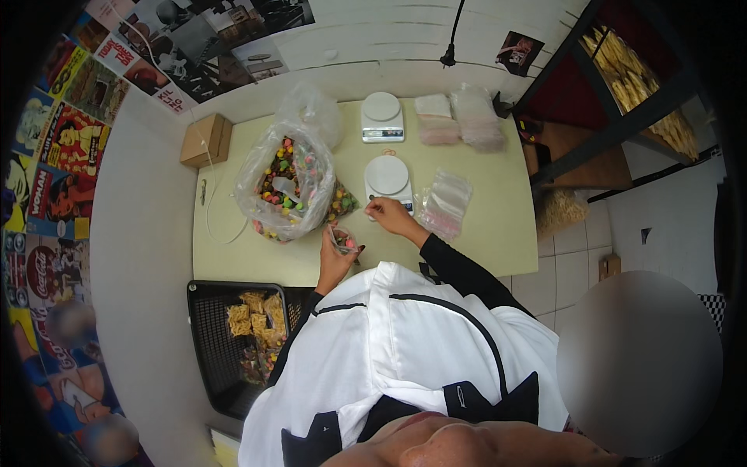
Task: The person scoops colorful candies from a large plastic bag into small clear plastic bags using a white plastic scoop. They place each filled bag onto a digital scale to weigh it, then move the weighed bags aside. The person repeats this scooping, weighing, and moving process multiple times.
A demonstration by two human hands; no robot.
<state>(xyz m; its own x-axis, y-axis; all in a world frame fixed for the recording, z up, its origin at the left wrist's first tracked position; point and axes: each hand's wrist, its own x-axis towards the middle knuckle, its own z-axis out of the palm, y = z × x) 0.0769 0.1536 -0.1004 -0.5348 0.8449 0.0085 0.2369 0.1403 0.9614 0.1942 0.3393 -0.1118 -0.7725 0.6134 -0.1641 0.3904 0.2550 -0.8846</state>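
Observation:
My left hand (334,260) grips a small clear plastic bag (344,239) with colourful round sweets in it, held above the table's near side. My right hand (394,215) is over the front edge of the nearer white kitchen scale (387,175), its fingertips drawn together. A small dark spot shows by those fingers, but whether they pinch anything is unclear. Beyond my left hand stands a large open clear plastic bag (248,195) of many-coloured sweets, a translucent scoop-like piece (285,188) lying on them. A filled clear bag of sweets (343,201) leans against its right side.
Flat clear zip bags (449,201) lie right of the nearer scale. A second kitchen scale (382,117) and bag stacks (436,119) are farther back. A cardboard box (206,140) sits back left. At lower left, a black plastic crate (213,350) holds packed snacks. A blurred person (639,362) is at right.

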